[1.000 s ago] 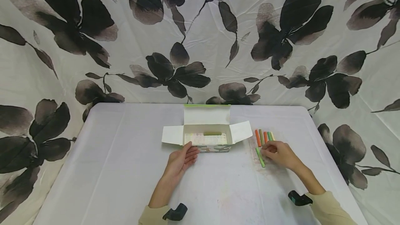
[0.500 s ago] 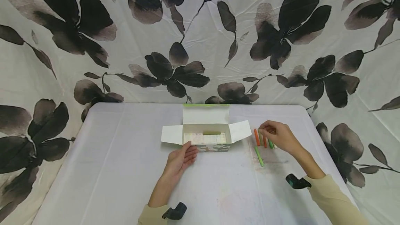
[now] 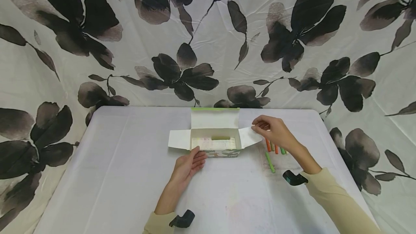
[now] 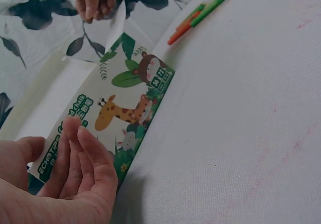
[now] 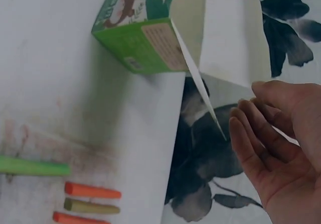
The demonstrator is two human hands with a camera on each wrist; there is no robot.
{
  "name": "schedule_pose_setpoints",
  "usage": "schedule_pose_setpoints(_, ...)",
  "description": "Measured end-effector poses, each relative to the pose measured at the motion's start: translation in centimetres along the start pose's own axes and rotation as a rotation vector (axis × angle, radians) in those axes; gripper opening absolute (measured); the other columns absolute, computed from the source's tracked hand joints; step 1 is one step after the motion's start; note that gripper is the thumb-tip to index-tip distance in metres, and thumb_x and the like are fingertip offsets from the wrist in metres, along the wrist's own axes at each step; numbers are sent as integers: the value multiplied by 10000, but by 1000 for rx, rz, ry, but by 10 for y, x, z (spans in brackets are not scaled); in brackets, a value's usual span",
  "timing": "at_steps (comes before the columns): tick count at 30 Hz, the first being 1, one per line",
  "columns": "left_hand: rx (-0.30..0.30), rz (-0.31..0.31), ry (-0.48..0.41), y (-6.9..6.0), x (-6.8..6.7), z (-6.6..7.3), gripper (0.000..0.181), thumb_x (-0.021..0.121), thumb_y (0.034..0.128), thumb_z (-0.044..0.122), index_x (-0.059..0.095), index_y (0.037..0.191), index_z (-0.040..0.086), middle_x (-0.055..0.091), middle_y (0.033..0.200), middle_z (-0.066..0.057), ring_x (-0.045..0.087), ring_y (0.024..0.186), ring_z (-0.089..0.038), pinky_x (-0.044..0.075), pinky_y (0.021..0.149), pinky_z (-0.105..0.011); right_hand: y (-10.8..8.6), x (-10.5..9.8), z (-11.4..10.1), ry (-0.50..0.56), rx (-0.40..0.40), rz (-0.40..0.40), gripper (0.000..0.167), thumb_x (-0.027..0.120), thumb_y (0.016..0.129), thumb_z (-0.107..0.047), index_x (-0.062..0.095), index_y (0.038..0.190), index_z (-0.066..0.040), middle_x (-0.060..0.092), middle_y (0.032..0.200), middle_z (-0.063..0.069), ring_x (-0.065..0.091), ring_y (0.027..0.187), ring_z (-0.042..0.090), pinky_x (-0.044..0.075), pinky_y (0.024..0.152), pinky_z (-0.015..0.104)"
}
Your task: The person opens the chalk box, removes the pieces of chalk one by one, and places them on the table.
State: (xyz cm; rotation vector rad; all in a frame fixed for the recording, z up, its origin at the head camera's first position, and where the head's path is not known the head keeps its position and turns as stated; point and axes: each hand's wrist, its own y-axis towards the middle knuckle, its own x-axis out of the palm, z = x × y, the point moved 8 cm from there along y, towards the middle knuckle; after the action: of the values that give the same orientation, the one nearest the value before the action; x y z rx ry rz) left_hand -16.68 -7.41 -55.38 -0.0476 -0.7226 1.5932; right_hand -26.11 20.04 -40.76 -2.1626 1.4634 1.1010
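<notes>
- Both hands are in my view: the left hand (image 3: 186, 169) touches the box (image 3: 222, 154) at its 7 o'clock corner, thumb at the rim, fingers loosely extended along the outside; the right hand (image 3: 276, 131) hovers by the outer edge of the right flap (image 3: 249, 137), fingertips drawn toward the thumb, and I cannot tell whether it pinches anything.
- The box stands at 12 o'clock on the worktop (image 3: 130, 176), its raised lid (image 3: 215, 119) meeting the far edge as I see it; white cloth stretches from 7 to 10 o'clock of it.
- Printed, creased fabric (image 3: 208, 46) hangs beyond.
- Thin card forms the box; inside lies an olive stick (image 3: 220, 138).
- At 4 o'clock, a green stick (image 3: 270, 162) lies slanted, just nearer me than a row of slim, tapered chalk sticks (image 5: 93, 190), partly under the right hand.
- Forearms reach in from 7 and 5 o'clock.
</notes>
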Motion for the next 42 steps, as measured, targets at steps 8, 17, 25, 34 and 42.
schedule_pose_setpoints(8,-7,0,1,-2,0,-1,452,647,1032,327,639,1205,-90,739,1059,-106,695,920,-135,571,777,-209,14,28,-13,67,-47,-78,177,745,947,-60,711,1095,31,730,951,67,698,879,204,595,799,344)
schedule_pose_setpoints(17,-1,0,8,-3,0,0,475,650,1030,340,626,1233,-89,736,1093,-119,697,922,-121,573,795,-210,26,59,-22,109,-83,-180,191,753,933,-44,703,1105,21,719,983,83,688,900,207,593,819,341)
schedule_pose_setpoints(25,-8,20,10,-2,-2,1,448,640,1036,334,647,1205,-80,746,1052,-94,698,904,-122,572,768,-205,33,89,-28,129,-145,-280,235,784,910,-56,693,1087,70,720,950,92,682,878,191,590,799,319)
schedule_pose_setpoints(34,-16,13,-8,-3,-1,1,443,641,1036,328,641,1204,-81,744,1052,-101,700,901,-122,572,768,-201,37,119,-35,148,-175,-403,265,781,900,-16,684,1115,103,716,988,187,680,861,175,585,784,264)
schedule_pose_setpoints(42,1,4,-17,-4,2,3,453,645,1036,328,624,1218,-86,738,1086,-134,710,927,-139,579,784,-209,45,140,-39,46,-160,-494,208,761,909,11,700,1098,73,724,1017,158,698,906,203,580,813,261)
